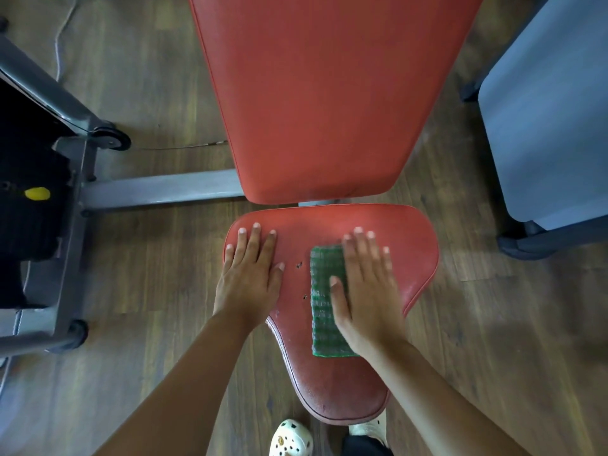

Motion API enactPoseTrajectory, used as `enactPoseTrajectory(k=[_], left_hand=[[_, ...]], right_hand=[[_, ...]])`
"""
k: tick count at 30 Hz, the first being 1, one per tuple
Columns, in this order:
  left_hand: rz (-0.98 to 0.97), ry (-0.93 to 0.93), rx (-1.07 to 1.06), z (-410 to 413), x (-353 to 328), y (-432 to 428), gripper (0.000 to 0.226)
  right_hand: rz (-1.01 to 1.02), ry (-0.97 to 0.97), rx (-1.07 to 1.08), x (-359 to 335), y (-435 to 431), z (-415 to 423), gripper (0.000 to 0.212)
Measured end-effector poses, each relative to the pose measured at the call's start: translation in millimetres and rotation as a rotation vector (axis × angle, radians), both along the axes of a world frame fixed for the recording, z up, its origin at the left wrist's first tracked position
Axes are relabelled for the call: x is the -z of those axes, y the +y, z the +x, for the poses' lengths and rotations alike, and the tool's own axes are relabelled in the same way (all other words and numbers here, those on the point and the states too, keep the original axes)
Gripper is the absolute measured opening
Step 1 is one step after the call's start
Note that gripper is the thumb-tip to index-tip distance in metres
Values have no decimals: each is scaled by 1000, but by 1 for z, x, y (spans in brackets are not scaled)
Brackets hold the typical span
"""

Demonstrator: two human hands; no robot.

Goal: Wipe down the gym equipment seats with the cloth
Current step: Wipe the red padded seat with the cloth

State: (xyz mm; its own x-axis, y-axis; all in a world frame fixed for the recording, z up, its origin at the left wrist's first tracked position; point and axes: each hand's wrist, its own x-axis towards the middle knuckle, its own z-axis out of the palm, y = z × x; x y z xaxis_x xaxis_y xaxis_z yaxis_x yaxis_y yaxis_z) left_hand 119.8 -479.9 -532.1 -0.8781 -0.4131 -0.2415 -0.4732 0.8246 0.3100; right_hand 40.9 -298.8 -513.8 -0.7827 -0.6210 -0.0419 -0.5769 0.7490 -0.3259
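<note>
Red seat (pixel 332 383) wipe in progress | my R hand (pixel 368 291) flat, pressing green cloth (pixel 324 311) | L hand (pixel 251 274) flat, bracing seat | next: sweep w/ pressure twd front edge

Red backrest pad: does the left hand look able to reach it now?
Probably yes. The left hand lies flat on the seat pad, free of the cloth, and nothing stands between it and the backrest pad just ahead.

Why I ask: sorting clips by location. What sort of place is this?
Most likely a gym: a red padded seat with matching backrest on a grey steel frame, and what looks like a black weight stack with a yellow pin.
</note>
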Motion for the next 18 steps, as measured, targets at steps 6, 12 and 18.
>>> enactPoseTrajectory(k=[6, 12, 18], left_hand=[[-194, 147, -213, -9, -28, 38, 46], [-189, -19, -268, -23, -36, 78, 44], [-203, -64, -279, -26, -29, 90, 34]], right_hand=[[96, 93, 449, -11, 14, -10, 49], [196, 83, 466, -6, 12, -5, 43], [149, 93, 463, -2, 7, -5, 38]])
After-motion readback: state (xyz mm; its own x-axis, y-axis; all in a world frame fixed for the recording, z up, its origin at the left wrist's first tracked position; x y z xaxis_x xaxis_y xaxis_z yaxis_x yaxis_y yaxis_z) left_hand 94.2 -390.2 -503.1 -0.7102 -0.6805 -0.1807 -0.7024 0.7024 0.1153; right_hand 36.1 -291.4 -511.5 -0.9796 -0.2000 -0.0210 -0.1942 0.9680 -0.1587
